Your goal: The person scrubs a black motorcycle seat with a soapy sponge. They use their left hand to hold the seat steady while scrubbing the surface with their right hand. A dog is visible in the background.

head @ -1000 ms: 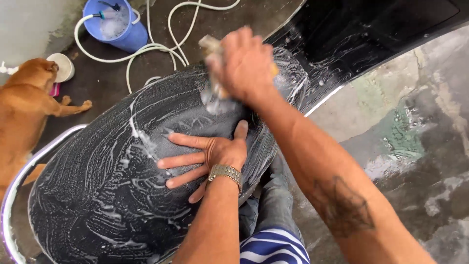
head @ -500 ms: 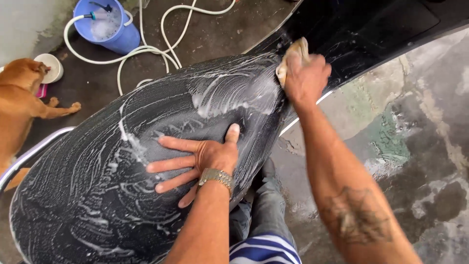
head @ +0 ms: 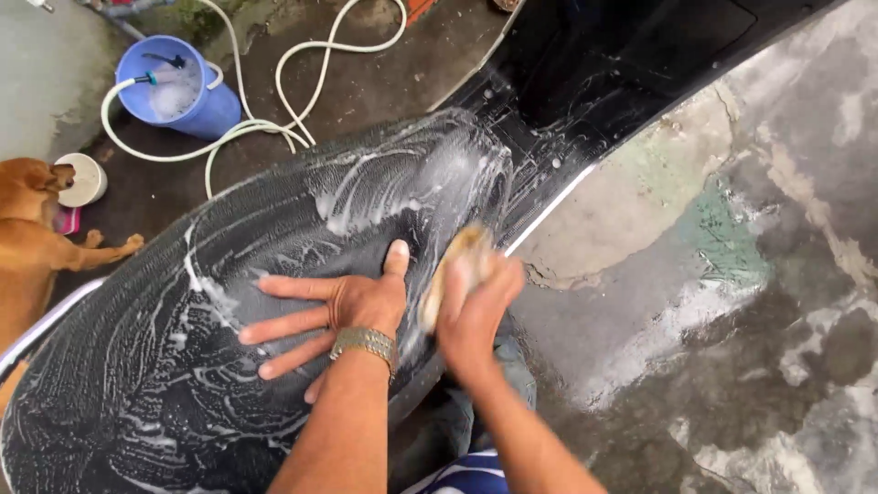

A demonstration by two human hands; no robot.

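- Left hand [head: 352, 306] is being pressed flat and open, fingers spread, on the soapy black vehicle panel [head: 183, 366].
- Right hand [head: 476, 316] is being closed around a tan sponge [head: 453, 274], which is being held against the panel's right edge, just beside the left thumb.
- Risk: the bracing palm is being rested on slick foam; a slide is likely if weight is being leaned in.
- Risk: grit is possibly being dragged by the sponge, scratching the finish.
- Risk: the hose [head: 274, 128] is being left looped near the blue bucket [head: 178, 87] and dog [head: 32, 238]; snagging is possible.
- Versus 0.5 s ago: the sponge hand is being brought down from the panel's upper end to beside the left hand, which is being kept planted.
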